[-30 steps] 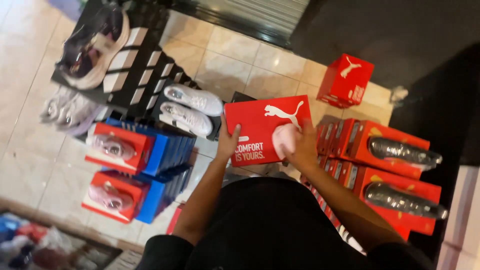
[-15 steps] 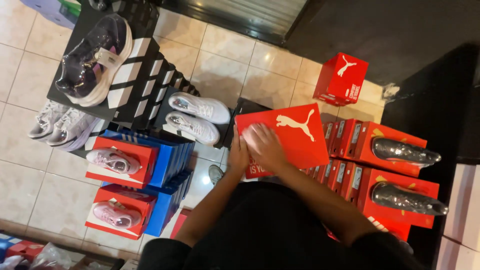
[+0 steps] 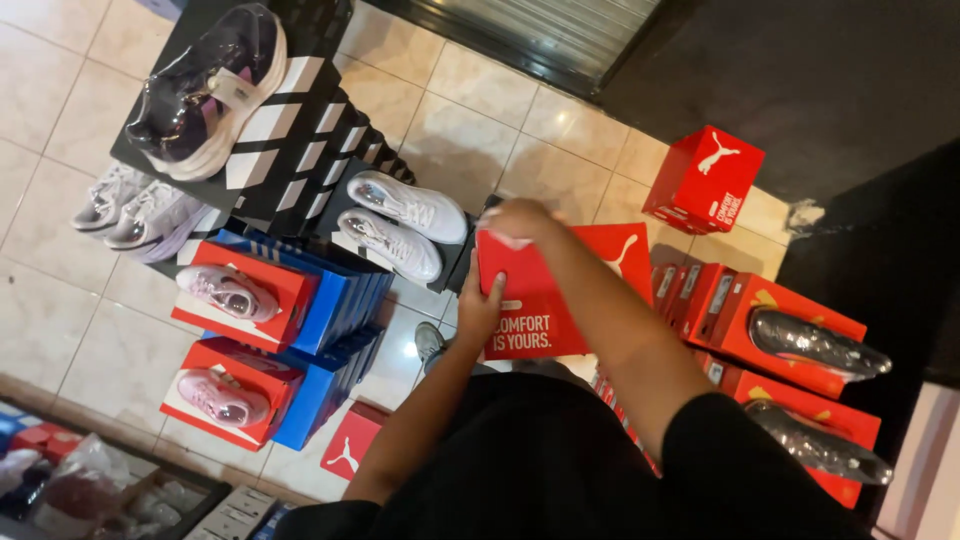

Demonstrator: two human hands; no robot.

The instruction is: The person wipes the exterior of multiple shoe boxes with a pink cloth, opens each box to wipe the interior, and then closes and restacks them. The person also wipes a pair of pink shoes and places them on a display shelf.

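Gripped in both hands: one red shoebox [image 3: 560, 290], lid up, held above the floor in front of the person's dark-clothed body. Left hand [image 3: 480, 310] clasps the box's left edge, fingers wrapped under, thumb along the side. Right hand [image 3: 518, 220] is closed over the far left corner of the lid, knuckles up; a pale scrap shows beneath its fingers, kind not clear.

Surface: beige tiled floor [image 3: 470, 130], glossy, pale grout lines. Far side: a ribbed metal shutter [image 3: 560, 35], then a dark mat or carpet [image 3: 800, 80] to the right.

Stock, left of the held box: black-and-white striped boxes [image 3: 290, 150] stacked in a stepped pile, a dark purple sneaker [image 3: 205, 95] on top; a pair of white sneakers [image 3: 400, 225] just beside the held box; grey sneakers [image 3: 135, 210] at the far left on the tile. Nearer: blue boxes [image 3: 330, 310] in two stacks, each topped by a red lid bearing a pink sneaker [image 3: 225, 292].

Stock, right: row of red-orange boxes [image 3: 780, 310] carrying dark football boots [image 3: 815, 345]; one small red box [image 3: 705, 180] standing alone on the tile, well apart, further off.

Arms: left forearm bare, rising from near left, elbow bent. Right forearm bare, crossing diagonally over the lid from near right, wrist flexed downward at the corner.
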